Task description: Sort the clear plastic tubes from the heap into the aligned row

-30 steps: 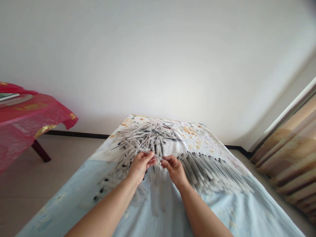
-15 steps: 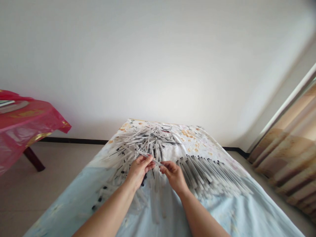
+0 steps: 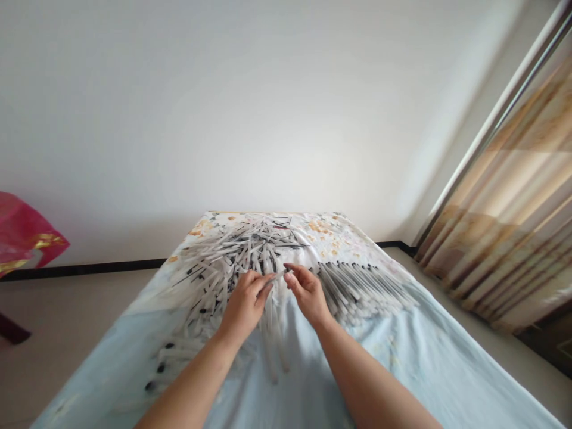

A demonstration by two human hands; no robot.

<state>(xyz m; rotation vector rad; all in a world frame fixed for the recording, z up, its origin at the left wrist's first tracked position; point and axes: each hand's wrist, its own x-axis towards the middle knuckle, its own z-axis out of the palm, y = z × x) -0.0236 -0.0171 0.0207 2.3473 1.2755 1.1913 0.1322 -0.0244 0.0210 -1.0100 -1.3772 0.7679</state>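
Note:
Over the middle of the bed-like covered surface, my left hand [image 3: 245, 302] pinches a slim whitish pen [image 3: 279, 275] between thumb and fingers. The thumb and forefinger of my right hand [image 3: 309, 296] close on the pen's dark end. Much of the pen is hidden by my fingers. Beyond and left of my hands spreads a tangled pile of loose pen parts [image 3: 254, 244], whitish tubes and thin black sticks. To the right, a row of pens [image 3: 364, 286] lies side by side, their black ends pointing away from me.
The patterned cloth [image 3: 393, 363] covers the surface, which ends near a plain wall [image 3: 286, 107]. A red plastic-covered table [image 3: 27, 232] stands at the left. Curtains [image 3: 500, 232] hang at the right. Several black-ended tubes [image 3: 163, 366] lie beside my left forearm.
The view has turned to the right. My right hand has shifted to the pen's end, where a dark tip now shows, and the pen is largely covered by my left fingers.

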